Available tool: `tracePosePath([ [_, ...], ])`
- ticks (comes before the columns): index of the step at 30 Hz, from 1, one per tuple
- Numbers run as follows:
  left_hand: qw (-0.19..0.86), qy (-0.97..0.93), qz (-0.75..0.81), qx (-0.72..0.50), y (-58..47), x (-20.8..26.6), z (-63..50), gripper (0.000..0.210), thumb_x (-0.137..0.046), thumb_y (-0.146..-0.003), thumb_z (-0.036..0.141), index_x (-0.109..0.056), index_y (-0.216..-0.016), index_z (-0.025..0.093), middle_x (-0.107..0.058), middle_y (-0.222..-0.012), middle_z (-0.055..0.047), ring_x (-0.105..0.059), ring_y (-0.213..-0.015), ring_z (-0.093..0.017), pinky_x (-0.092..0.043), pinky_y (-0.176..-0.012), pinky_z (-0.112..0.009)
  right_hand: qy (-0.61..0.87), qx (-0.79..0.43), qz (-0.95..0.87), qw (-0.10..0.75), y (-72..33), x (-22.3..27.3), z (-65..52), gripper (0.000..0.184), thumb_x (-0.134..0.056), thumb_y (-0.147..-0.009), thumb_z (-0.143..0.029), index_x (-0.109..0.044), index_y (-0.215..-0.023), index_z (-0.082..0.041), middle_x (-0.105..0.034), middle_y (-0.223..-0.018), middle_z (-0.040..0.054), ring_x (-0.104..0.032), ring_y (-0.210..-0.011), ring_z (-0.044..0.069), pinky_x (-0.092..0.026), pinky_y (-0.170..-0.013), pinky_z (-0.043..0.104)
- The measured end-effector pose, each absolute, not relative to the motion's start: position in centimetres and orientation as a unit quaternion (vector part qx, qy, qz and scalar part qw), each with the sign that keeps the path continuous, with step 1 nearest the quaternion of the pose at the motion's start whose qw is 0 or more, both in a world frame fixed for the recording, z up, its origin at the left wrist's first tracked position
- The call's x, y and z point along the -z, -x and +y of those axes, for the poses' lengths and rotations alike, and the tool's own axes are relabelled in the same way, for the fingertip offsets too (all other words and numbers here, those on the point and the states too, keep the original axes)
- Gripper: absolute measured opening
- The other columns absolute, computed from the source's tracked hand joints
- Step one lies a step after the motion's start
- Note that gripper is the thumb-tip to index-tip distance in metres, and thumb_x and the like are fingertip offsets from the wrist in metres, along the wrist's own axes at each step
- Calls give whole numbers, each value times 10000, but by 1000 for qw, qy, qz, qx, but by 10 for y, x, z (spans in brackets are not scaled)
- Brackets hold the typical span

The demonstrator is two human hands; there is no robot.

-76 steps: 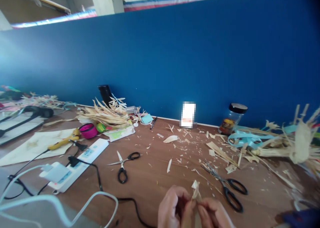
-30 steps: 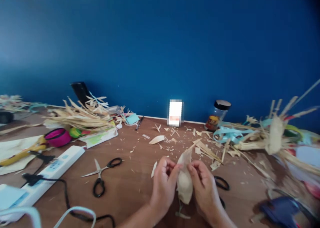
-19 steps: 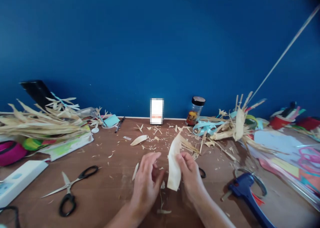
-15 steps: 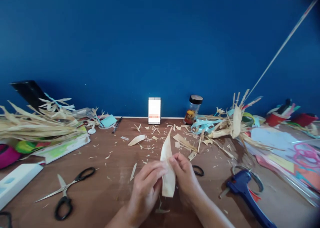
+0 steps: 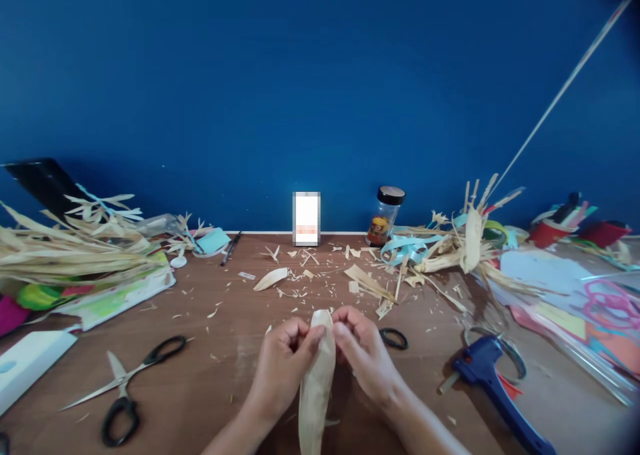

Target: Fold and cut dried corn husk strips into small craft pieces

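Note:
A pale strip of dried corn husk (image 5: 319,375) stands between my hands, its blunt end up and its long part running down toward me. My left hand (image 5: 284,362) pinches its left edge near the top, thumb laid across the front. On the opposite edge, the fingers and thumb of my right hand (image 5: 367,355) are closed on the husk too. Open-bladed scissors (image 5: 123,382) with black handles lie left of my hands. A black ring-shaped handle (image 5: 395,338) shows just beyond my right hand, and a blue glue gun (image 5: 493,368) rests farther right.
Husk scraps (image 5: 370,285) litter the brown table (image 5: 200,388). A husk bundle (image 5: 65,248) lies at left, a husk figure (image 5: 473,242) at right. A lidded jar (image 5: 385,218) and a bright upright screen (image 5: 307,218) stand near the blue wall (image 5: 320,95).
The husk has been flipped end for end: its tapered tip pointed away from me, and now the blunt end is up. Both hands have shifted to that end. The view has turned slightly.

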State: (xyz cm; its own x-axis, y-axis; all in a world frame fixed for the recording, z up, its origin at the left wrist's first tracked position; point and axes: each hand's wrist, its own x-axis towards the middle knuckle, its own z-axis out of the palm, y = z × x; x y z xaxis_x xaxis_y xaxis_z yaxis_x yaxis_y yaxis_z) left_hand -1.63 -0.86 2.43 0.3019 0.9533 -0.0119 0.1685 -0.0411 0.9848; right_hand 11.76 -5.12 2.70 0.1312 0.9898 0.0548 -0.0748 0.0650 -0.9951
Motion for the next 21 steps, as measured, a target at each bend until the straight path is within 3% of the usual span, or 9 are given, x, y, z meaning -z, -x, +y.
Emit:
tracePosePath([
  [3, 493, -657, 441, -361, 14, -19, -14, 301, -546, -750, 365, -509, -544, 148, -410, -501, 42, -356, -500, -82, -287, -456, -180, 496, -487, -435, 573, -115, -22, -49, 238, -641, -709, -338, -482, -746, -165, -469, -641, -41, -407, -562, 78, -338, -515, 184],
  [9, 560, -593, 398, -420, 10, -17, -19, 156, -570, -744, 313, -560, -820, 178, -577, -727, 2, -515, -679, -131, -409, -615, -212, 508, -511, -390, 573, -112, -16, -47, 281, -640, -696, -370, -446, -660, -171, -443, -590, -48, -384, -540, 80, -321, -505, 184],
  [14, 616, -511, 429, -418, 9, -17, -18, 204, -552, -745, 362, -542, -697, 164, -528, -601, 29, -465, -544, -100, -386, -514, -191, 513, -499, -413, 563, -112, -14, -48, 258, -543, -771, -394, -475, -666, -167, -410, -576, -49, -348, -525, 79, -293, -489, 184],
  [17, 564, -533, 470, -421, 10, -19, -16, 243, -543, -742, 378, -545, -633, 161, -486, -541, 41, -430, -507, -98, -360, -474, -185, 546, -469, -436, 541, -110, -14, -48, 271, -447, -831, -386, -470, -667, -172, -368, -556, -54, -314, -512, 82, -273, -476, 189],
  [21, 481, -603, 481, -416, 12, -18, -15, 202, -518, -770, 342, -606, -714, 168, -575, -628, 12, -502, -615, -134, -402, -579, -214, 583, -408, -460, 531, -108, -16, -51, 276, -393, -861, -373, -444, -671, -180, -355, -572, -55, -327, -535, 90, -283, -488, 191],
])
